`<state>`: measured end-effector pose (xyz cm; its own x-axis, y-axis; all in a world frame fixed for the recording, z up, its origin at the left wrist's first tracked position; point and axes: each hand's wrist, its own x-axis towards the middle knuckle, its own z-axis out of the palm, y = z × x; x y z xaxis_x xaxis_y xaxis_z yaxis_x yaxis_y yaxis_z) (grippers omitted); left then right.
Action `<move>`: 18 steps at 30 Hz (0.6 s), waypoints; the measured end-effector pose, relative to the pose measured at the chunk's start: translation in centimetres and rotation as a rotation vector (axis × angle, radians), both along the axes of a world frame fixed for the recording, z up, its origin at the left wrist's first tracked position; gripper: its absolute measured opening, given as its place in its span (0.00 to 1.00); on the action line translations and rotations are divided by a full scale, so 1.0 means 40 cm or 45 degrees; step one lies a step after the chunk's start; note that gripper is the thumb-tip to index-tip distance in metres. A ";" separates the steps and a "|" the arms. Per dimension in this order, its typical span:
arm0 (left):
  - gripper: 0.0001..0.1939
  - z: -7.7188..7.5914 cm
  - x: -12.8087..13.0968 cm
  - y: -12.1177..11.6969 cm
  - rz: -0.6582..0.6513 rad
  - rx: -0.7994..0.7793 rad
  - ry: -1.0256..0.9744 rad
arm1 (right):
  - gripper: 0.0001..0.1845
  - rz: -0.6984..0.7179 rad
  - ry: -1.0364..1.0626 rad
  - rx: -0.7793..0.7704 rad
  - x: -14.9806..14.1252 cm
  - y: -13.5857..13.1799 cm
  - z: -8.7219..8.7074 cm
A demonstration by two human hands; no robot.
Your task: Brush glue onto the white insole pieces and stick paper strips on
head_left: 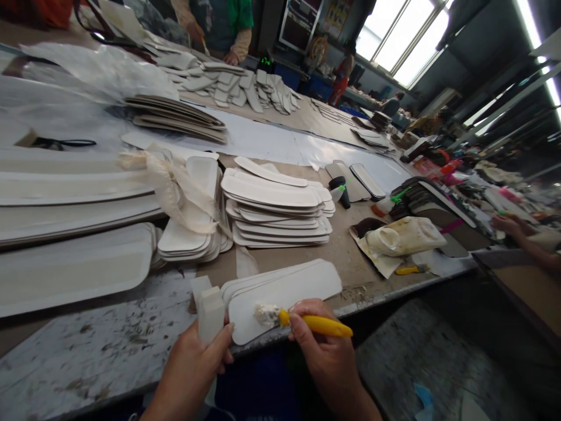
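My right hand point(326, 351) is closed round a yellow-handled brush point(307, 323) whose white, glue-laden bristles rest on the near end of a white flat insole-shaped piece point(284, 289). That piece tops a small fanned stack at the table's front edge. My left hand point(195, 362) grips a small white block point(210, 313) standing upright just left of the stack, thumb against its side.
Stacks of white pieces point(276, 207) and a tied bundle point(188, 204) lie behind. Long white sheets point(74, 193) fill the left. A glue-smeared container point(405, 235) sits right. Another person's hand point(508, 225) reaches in at far right; a person point(219, 26) works at the far end.
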<state>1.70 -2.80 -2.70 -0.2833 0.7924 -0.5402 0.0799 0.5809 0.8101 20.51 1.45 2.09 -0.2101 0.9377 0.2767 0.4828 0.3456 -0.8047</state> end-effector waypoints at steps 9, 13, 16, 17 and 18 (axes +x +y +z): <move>0.17 0.001 0.008 -0.007 0.073 -0.013 -0.001 | 0.04 -0.342 -0.442 0.445 0.194 0.087 0.003; 0.17 0.012 0.009 -0.003 0.066 0.036 0.013 | 0.03 -0.339 -0.488 0.550 0.218 0.084 0.027; 0.18 0.021 -0.005 -0.003 0.038 0.019 0.129 | 0.03 -0.360 -0.456 0.540 0.216 0.073 0.047; 0.17 0.025 -0.012 -0.004 0.038 0.008 0.195 | 0.04 -0.371 -0.431 0.514 0.215 0.069 0.054; 0.16 0.030 -0.018 -0.007 0.051 0.002 0.256 | 0.05 -0.374 -0.406 0.480 0.213 0.064 0.061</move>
<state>0.99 -3.08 -1.49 -0.4163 0.7793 -0.4683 0.2169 0.5853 0.7812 29.01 4.02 4.54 -0.0836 0.8179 0.5693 0.8005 0.3953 -0.4504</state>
